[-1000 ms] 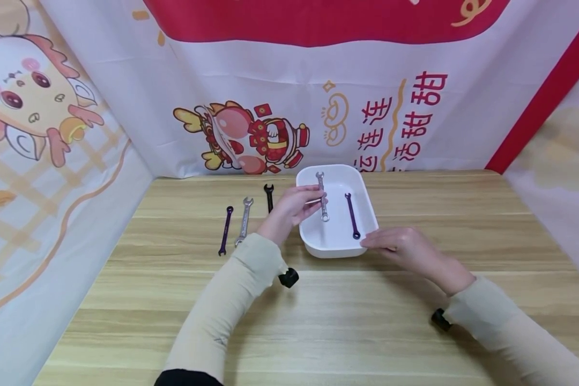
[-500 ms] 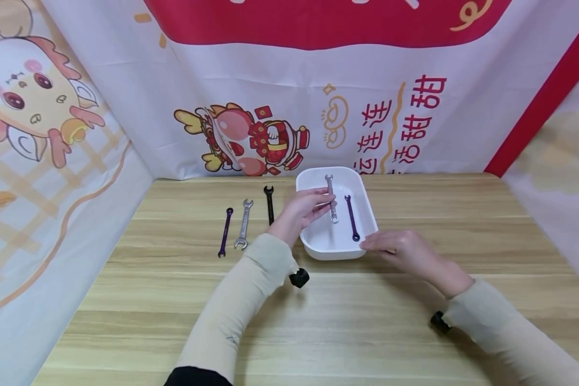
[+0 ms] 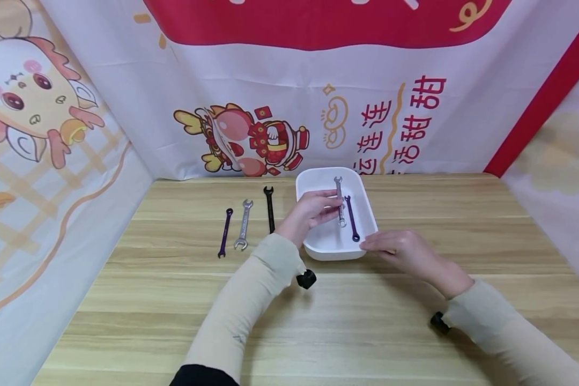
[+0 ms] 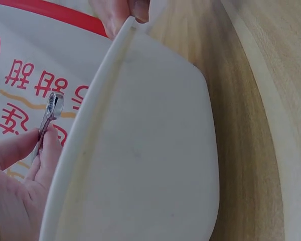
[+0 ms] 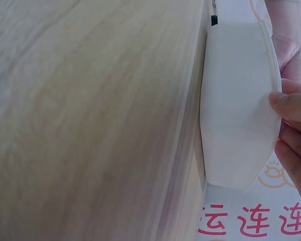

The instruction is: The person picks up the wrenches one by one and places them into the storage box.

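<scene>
My left hand (image 3: 313, 212) pinches a silver combination wrench (image 3: 339, 186) between thumb and fingers, over the inside of a white plastic bin (image 3: 335, 255). Its ring end (image 4: 53, 105) sticks up past the fingertips in the left wrist view. Inside the bin lies a dark purple wrench (image 3: 351, 219), just right of the silver one. At the bin's near right corner my right hand (image 3: 405, 249) holds the rim, with the thumb on the outer wall in the right wrist view. Whether the silver wrench touches the bin floor, I cannot tell.
Left of the bin, a purple wrench (image 3: 225, 233), a silver open-end wrench (image 3: 243, 225) and a black wrench (image 3: 269, 206) lie side by side on the wooden table (image 3: 347, 327). A printed cloth (image 3: 270, 69) hangs behind the table.
My left hand has moved right across the bin with the silver wrench, bringing it close to the purple one. The right hand has stayed on the rim.
</scene>
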Available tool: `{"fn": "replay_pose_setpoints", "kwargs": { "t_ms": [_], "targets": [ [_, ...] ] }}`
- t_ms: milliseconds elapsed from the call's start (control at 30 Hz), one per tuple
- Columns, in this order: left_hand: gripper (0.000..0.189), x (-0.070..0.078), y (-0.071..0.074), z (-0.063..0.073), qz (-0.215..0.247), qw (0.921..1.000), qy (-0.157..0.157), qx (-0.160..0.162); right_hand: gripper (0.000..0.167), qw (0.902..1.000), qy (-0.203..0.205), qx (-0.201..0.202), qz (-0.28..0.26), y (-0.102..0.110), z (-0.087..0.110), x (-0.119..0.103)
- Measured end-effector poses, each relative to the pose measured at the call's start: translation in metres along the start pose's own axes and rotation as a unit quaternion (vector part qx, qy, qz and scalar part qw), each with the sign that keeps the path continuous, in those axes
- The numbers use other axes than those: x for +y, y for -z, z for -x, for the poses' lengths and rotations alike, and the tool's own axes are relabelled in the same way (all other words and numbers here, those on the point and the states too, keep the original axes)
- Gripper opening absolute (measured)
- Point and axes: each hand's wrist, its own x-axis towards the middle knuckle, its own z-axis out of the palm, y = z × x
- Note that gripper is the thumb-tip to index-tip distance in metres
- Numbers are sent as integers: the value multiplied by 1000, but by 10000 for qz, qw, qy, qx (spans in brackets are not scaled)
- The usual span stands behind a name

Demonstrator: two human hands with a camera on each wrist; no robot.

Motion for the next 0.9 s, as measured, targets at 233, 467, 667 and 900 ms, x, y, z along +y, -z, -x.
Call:
{"fn": "replay_pose_setpoints", "kwargs": {
  "t_ms": [233, 467, 667, 900],
  "targets": [
    [49, -2, -7, 1, 43, 9999, 22, -90, 38, 10000, 35, 23, 8, -1, 1, 1],
    [51, -7, -12, -7, -92, 9999, -89, 101, 35, 10000, 33, 88, 31, -2, 1, 1],
    [53, -12, -12, -12, -189, 9996, -83, 179, 36, 10000, 11, 97, -1, -2, 1, 0],
    [57, -15, -10, -19, -474, 9985, -171, 232, 36, 10000, -18, 55, -12, -1, 1, 0]
  ]
}}
